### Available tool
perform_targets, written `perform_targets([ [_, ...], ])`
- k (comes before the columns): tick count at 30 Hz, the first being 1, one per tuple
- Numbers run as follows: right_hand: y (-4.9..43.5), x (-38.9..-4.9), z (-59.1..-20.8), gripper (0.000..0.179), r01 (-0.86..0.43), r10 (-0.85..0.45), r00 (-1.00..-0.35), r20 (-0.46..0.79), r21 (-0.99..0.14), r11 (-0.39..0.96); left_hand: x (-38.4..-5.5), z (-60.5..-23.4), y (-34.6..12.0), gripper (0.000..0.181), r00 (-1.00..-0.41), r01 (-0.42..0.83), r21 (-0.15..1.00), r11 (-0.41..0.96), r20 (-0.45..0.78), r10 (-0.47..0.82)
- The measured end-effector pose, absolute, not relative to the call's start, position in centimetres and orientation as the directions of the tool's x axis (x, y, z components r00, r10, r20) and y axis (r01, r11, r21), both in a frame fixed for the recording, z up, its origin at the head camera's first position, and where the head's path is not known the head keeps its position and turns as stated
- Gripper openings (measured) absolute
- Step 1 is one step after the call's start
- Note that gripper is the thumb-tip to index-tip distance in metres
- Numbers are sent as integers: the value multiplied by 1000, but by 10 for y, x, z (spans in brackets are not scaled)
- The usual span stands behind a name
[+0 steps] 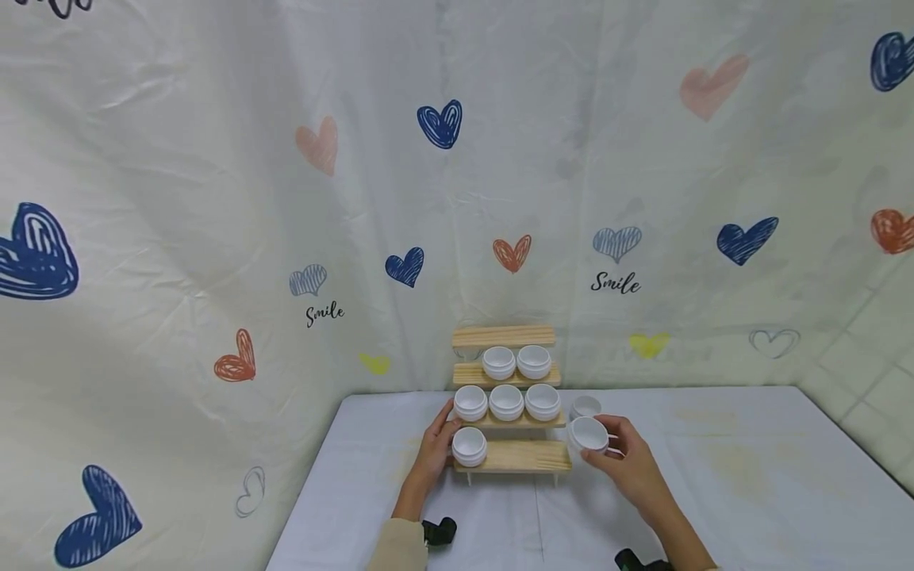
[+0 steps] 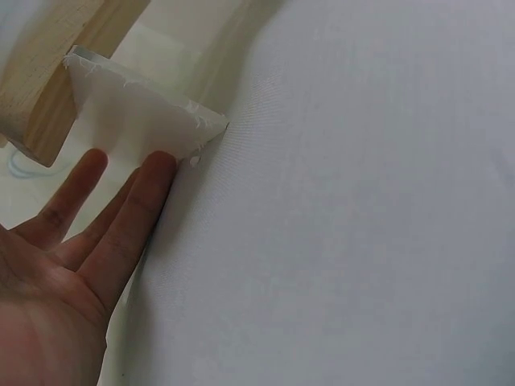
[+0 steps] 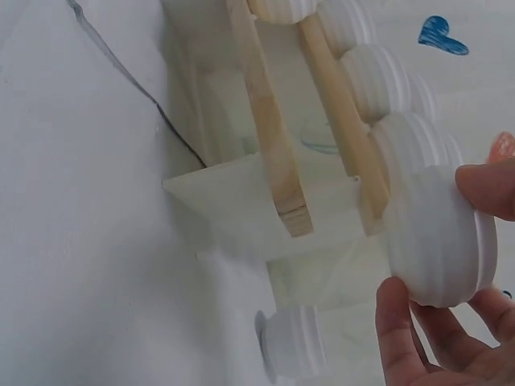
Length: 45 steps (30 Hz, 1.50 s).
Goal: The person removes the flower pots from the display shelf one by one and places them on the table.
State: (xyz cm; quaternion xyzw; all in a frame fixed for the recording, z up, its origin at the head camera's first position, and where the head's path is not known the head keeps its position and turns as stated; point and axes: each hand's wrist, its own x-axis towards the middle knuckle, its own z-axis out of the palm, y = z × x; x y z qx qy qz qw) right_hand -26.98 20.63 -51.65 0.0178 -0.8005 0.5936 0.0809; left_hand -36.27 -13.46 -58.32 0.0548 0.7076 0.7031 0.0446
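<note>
A tiered wooden display stand with pale side panels holds small white bowls. One bowl sits at the left of the lowest step, three fill the step above, and two stand on the one higher. My left hand is at the stand's left side, its extended fingertips against the side panel in the left wrist view. Just right of the lowest step, my right hand grips another white bowl between thumb and fingers, off the table. Behind it, one more bowl rests on the table.
A white cloth covers the table. Behind the stand hangs a white curtain printed with hearts and "Smile". Black wrist straps show below the hands. White tiles are at the far right.
</note>
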Motion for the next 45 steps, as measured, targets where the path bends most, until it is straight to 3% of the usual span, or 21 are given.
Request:
perform_targets([
  [32, 249, -279, -540, 73, 60, 152, -988, 13, -884, 464, -362, -584, -133, 60, -990, 20, 1000, 12, 18, 140],
  [45, 266, -290, -547, 75, 64, 154, -988, 16, -862, 502, -362, -582, -133, 60, -991, 33, 999, 24, 30, 134],
])
